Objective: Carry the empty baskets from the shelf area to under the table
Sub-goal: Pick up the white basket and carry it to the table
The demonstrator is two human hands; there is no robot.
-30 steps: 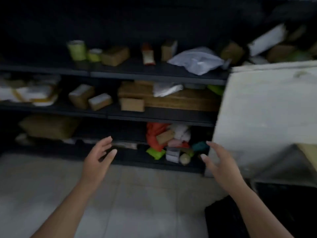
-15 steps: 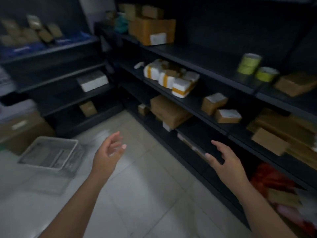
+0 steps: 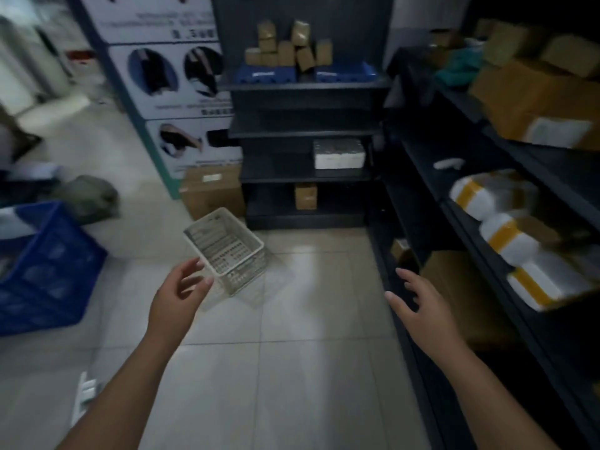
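A white perforated plastic basket (image 3: 227, 250) stands empty on the tiled floor in front of the dark shelf unit (image 3: 305, 131). My left hand (image 3: 178, 298) hovers just this side of the basket's near corner, fingers apart, holding nothing. My right hand (image 3: 418, 306) is out to the right, palm down and spread, beside the lower edge of the long shelving (image 3: 506, 203), also empty. Neither hand touches the basket.
A blue plastic crate (image 3: 45, 271) sits at the left. A cardboard box (image 3: 212, 190) stands behind the basket against a printed board. The right-hand shelves hold white taped parcels (image 3: 506, 235) and brown boxes. Bare floor tiles lie between my arms.
My view has swung left along the shelves, so the white basket now sits centre, close to my left hand. Both hands stay open and empty.
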